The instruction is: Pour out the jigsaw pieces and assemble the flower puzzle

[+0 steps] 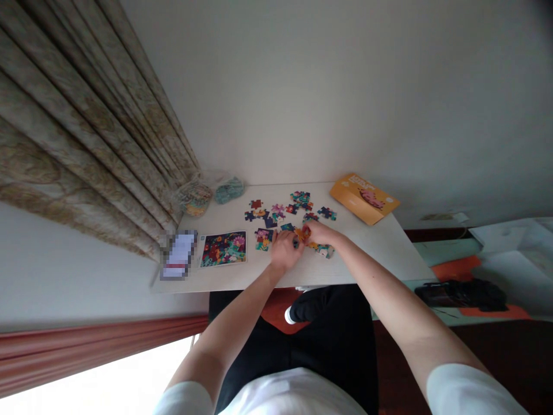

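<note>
My left hand (285, 252) and my right hand (320, 233) meet over the white table (371, 251). My right fingertips pinch an orange puzzle piece (303, 233), and my left fingertips close on a dark puzzle piece (296, 243). Just past my right hand, a teal-and-white puzzle piece (325, 251) lies on the table. Several loose colourful jigsaw pieces (276, 214) are scattered beyond my hands. To the left, a small assembled floral section (263, 239) lies close to my left hand. Further left lies a colourful picture card (223, 249).
A pixelated phone (178, 255) lies at the table's left end. Two plastic-wrapped bundles (194, 199) stand by the long curtain (86, 121) and the wall. An orange box (365, 199) sits at the table's far corner. My knees lie below the near edge.
</note>
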`<state>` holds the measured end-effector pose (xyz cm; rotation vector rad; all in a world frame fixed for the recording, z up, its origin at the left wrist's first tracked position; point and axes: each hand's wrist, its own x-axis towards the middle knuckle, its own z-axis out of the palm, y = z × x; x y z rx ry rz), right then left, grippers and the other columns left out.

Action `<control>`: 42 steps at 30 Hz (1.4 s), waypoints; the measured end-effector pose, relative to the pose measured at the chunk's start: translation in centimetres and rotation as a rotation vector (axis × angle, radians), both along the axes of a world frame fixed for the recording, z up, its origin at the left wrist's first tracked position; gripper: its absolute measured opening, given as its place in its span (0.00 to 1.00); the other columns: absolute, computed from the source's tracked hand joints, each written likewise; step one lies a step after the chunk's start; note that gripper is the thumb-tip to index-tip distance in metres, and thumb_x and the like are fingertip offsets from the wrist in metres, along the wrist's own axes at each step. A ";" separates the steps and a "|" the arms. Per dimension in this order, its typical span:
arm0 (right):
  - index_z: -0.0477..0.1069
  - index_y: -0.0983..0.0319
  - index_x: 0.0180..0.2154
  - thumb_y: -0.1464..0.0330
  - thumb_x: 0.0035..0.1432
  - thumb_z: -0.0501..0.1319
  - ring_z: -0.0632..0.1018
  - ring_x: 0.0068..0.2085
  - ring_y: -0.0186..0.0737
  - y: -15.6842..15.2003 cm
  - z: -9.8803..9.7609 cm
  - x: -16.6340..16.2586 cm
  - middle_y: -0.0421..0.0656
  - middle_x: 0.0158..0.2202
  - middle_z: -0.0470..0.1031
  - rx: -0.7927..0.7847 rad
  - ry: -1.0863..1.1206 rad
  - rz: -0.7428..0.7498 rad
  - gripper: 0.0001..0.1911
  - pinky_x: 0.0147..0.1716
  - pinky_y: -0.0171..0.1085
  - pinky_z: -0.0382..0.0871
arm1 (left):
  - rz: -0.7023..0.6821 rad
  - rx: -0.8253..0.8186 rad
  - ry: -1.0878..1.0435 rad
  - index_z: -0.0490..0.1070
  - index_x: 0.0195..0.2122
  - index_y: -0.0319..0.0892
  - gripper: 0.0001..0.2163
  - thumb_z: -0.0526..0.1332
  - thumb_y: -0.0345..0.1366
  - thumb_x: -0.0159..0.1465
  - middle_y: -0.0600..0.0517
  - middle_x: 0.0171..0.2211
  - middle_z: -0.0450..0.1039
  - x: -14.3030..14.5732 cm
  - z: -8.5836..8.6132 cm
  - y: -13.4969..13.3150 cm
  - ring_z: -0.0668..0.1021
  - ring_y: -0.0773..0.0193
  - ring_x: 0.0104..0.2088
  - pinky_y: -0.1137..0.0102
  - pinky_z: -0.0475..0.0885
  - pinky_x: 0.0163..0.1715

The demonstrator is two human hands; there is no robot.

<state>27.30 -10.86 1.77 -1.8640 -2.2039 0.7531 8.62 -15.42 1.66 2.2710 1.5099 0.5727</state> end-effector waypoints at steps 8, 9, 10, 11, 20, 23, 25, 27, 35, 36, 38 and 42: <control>0.73 0.60 0.36 0.70 0.45 0.74 0.81 0.36 0.44 -0.7 0.0 -0.2 0.43 0.34 0.81 -0.015 0.067 -0.032 0.16 0.34 0.37 0.73 | 0.179 -0.045 -0.071 0.80 0.40 0.43 0.10 0.59 0.36 0.73 0.47 0.42 0.82 1.7 -0.3 1.3 0.80 0.55 0.49 0.58 0.69 0.56; 0.73 0.59 0.39 0.71 0.45 0.74 0.81 0.37 0.44 -0.8 -0.1 -0.2 0.43 0.35 0.81 0.010 0.086 -0.043 0.18 0.35 0.37 0.73 | 0.171 -0.030 -0.097 0.80 0.41 0.43 0.10 0.58 0.35 0.73 0.47 0.42 0.82 1.7 -0.5 1.4 0.81 0.56 0.48 0.60 0.70 0.54; 0.74 0.59 0.41 0.71 0.45 0.74 0.81 0.37 0.44 -0.8 -0.3 -0.1 0.43 0.36 0.82 0.032 0.104 -0.061 0.20 0.35 0.37 0.73 | 0.157 -0.006 -0.128 0.80 0.42 0.43 0.10 0.58 0.34 0.73 0.47 0.42 0.82 1.5 -0.7 1.5 0.81 0.57 0.47 0.61 0.71 0.53; 0.74 0.58 0.43 0.71 0.45 0.75 0.81 0.37 0.44 -0.7 -0.5 0.0 0.42 0.36 0.82 0.051 0.120 -0.085 0.22 0.35 0.37 0.73 | 0.134 0.027 -0.157 0.79 0.43 0.43 0.09 0.58 0.33 0.73 0.46 0.43 0.82 1.2 -0.9 1.5 0.81 0.57 0.47 0.61 0.72 0.52; 0.77 0.62 0.44 0.62 0.60 0.67 0.82 0.36 0.44 0.9 -1.7 1.1 0.46 0.37 0.84 0.285 0.304 -0.435 0.13 0.35 0.37 0.73 | -0.265 0.127 0.094 0.80 0.44 0.46 0.13 0.59 0.24 0.68 0.49 0.50 0.81 -2.2 -1.1 2.2 0.78 0.57 0.55 0.59 0.67 0.61; 0.77 0.61 0.46 0.62 0.68 0.61 0.83 0.41 0.47 -0.1 -1.0 0.6 0.50 0.42 0.84 0.462 0.211 -0.381 0.12 0.40 0.39 0.73 | -0.312 0.118 0.111 0.79 0.49 0.47 0.13 0.58 0.28 0.70 0.50 0.54 0.80 -2.5 -0.9 1.8 0.77 0.58 0.57 0.57 0.63 0.65; 0.78 0.59 0.46 0.64 0.71 0.58 0.83 0.44 0.48 -1.0 -0.5 0.2 0.50 0.44 0.84 0.490 0.083 -0.217 0.11 0.43 0.39 0.73 | -0.328 0.121 0.123 0.77 0.54 0.47 0.14 0.57 0.31 0.72 0.49 0.59 0.77 -2.6 -1.0 1.4 0.75 0.57 0.60 0.55 0.61 0.67; 0.79 0.58 0.44 0.67 0.70 0.59 0.83 0.47 0.48 -1.8 -0.3 -0.2 0.49 0.46 0.83 0.436 -0.017 -0.034 0.09 0.45 0.40 0.73 | -0.331 0.130 0.129 0.75 0.58 0.48 0.15 0.57 0.34 0.73 0.49 0.62 0.74 -2.7 -1.2 1.0 0.73 0.56 0.63 0.55 0.59 0.69; 0.77 0.58 0.52 0.70 0.64 0.64 0.79 0.57 0.47 -3.8 -1.2 1.9 0.48 0.56 0.79 0.386 0.096 0.144 0.15 0.59 0.46 0.72 | -0.305 0.139 0.144 0.71 0.63 0.53 0.18 0.58 0.37 0.73 0.49 0.67 0.68 -3.1 -1.9 0.7 0.70 0.55 0.67 0.52 0.57 0.71; 0.77 0.58 0.53 0.68 0.63 0.66 0.79 0.57 0.48 -3.9 -1.4 2.5 0.49 0.56 0.79 0.396 0.106 0.138 0.16 0.59 0.47 0.72 | -0.291 0.145 0.144 0.70 0.64 0.53 0.19 0.58 0.37 0.73 0.48 0.67 0.68 -3.1 -1.9 0.7 0.70 0.55 0.67 0.52 0.57 0.71; 0.77 0.59 0.52 0.65 0.62 0.68 0.79 0.56 0.50 -4.0 -1.7 3.5 0.50 0.55 0.79 0.423 0.117 0.121 0.17 0.59 0.50 0.73 | -0.227 0.158 0.148 0.68 0.66 0.51 0.20 0.58 0.40 0.73 0.46 0.66 0.69 -3.1 -1.8 0.5 0.70 0.53 0.66 0.50 0.57 0.71; 0.78 0.58 0.49 0.58 0.66 0.65 0.78 0.56 0.53 -5.1 -1.8 4.4 0.51 0.53 0.79 0.540 0.109 0.020 0.15 0.59 0.54 0.71 | -0.083 0.149 0.190 0.69 0.65 0.47 0.21 0.58 0.46 0.73 0.43 0.66 0.69 -2.9 -2.0 0.3 0.69 0.49 0.67 0.45 0.54 0.71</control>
